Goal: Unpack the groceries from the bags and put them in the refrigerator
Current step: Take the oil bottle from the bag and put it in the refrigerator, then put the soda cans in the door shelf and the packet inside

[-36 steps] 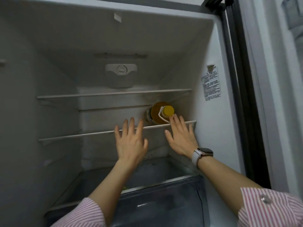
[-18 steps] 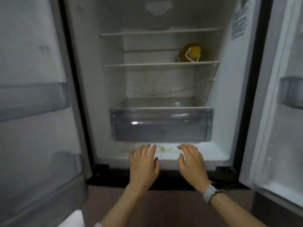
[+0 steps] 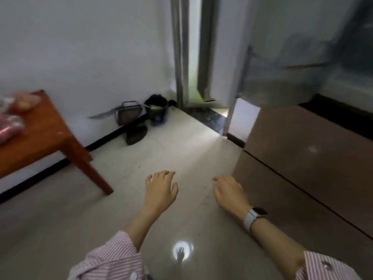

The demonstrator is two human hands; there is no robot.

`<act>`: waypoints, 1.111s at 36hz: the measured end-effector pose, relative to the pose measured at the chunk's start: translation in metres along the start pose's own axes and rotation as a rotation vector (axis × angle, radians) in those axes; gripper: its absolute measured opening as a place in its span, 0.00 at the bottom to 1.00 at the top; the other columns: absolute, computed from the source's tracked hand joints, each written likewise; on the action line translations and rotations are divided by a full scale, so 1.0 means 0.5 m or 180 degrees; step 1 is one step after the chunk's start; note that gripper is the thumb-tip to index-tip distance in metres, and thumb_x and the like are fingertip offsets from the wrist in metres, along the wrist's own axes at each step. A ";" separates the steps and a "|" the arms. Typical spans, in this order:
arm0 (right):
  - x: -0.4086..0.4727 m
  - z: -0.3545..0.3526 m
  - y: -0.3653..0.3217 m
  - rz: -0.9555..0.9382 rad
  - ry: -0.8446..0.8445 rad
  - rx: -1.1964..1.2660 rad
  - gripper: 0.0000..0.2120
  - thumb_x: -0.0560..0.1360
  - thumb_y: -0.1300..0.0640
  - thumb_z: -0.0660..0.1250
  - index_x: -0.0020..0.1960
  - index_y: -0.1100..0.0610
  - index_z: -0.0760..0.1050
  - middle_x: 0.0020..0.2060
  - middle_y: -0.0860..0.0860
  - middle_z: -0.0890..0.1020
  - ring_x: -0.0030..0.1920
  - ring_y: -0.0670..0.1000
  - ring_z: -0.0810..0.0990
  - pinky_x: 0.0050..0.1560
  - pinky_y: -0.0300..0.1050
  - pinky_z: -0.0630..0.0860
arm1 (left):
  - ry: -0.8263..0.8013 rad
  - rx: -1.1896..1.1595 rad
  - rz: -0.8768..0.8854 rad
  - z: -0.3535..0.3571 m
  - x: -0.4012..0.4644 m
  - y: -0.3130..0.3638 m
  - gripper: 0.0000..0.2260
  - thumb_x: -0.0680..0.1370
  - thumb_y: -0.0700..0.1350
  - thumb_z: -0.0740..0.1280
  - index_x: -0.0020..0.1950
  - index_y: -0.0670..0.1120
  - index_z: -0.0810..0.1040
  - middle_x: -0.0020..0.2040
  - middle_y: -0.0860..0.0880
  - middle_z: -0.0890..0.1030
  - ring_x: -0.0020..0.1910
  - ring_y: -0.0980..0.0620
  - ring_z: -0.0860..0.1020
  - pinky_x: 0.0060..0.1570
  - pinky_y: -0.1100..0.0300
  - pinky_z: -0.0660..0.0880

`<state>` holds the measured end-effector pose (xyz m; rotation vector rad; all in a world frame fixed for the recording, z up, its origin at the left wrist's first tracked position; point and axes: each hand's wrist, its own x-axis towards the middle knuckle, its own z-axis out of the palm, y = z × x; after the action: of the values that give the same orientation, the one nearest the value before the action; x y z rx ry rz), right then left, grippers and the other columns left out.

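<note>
My left hand (image 3: 160, 190) and my right hand (image 3: 230, 191) hang over the pale floor, both empty, palms down, fingers loosely spread. A watch sits on my right wrist. The refrigerator (image 3: 302, 150) stands at the right with its brown lower front facing me and its open door (image 3: 282, 77) blurred above. At the far left, blurred pink and reddish grocery bags (image 3: 12, 116) lie on a wooden table (image 3: 46, 136). The fridge shelves and the oil bottle are out of view.
A black bucket (image 3: 157, 110), a grey basket (image 3: 128, 114), a knife-like blade and a dark shoe sit by the white wall. A doorway with a dark threshold (image 3: 205, 114) opens behind them. Floor lies between table and fridge.
The view has swung left and down, from the open fridge interior to the floor and table. Both hands dropped away from the shelf with the oil bottle and stay empty.
</note>
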<state>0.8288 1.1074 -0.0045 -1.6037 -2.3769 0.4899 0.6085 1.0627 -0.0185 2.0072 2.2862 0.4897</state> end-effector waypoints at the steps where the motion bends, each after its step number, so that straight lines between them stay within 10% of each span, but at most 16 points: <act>1: 0.024 0.031 -0.049 -0.0119 -0.0127 0.0012 0.16 0.78 0.56 0.56 0.64 0.56 0.71 0.60 0.54 0.76 0.62 0.55 0.72 0.60 0.48 0.66 | -0.0049 -0.0005 -0.0221 -0.015 -0.015 -0.057 0.20 0.72 0.52 0.55 0.55 0.47 0.80 0.50 0.48 0.82 0.50 0.46 0.80 0.53 0.45 0.73; 17: 0.299 0.342 -0.888 -0.1983 -0.0938 0.0581 0.14 0.77 0.58 0.57 0.59 0.59 0.75 0.55 0.56 0.80 0.56 0.58 0.76 0.57 0.52 0.72 | 0.0758 0.0049 -0.2271 -0.364 -0.181 -0.797 0.16 0.78 0.46 0.62 0.65 0.44 0.74 0.64 0.45 0.75 0.63 0.45 0.73 0.61 0.48 0.67; 40: 0.911 0.565 -1.462 -0.2949 -0.0706 0.0818 0.16 0.73 0.57 0.55 0.57 0.59 0.75 0.54 0.56 0.79 0.53 0.58 0.77 0.52 0.55 0.75 | 0.1103 0.0241 -0.2070 -0.465 0.220 -1.458 0.13 0.75 0.44 0.62 0.56 0.42 0.79 0.53 0.44 0.81 0.52 0.46 0.79 0.51 0.51 0.77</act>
<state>-0.0677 1.2373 0.0302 -0.2552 -2.7177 0.7269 -0.1638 1.0503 0.0196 1.1375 2.9932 0.7287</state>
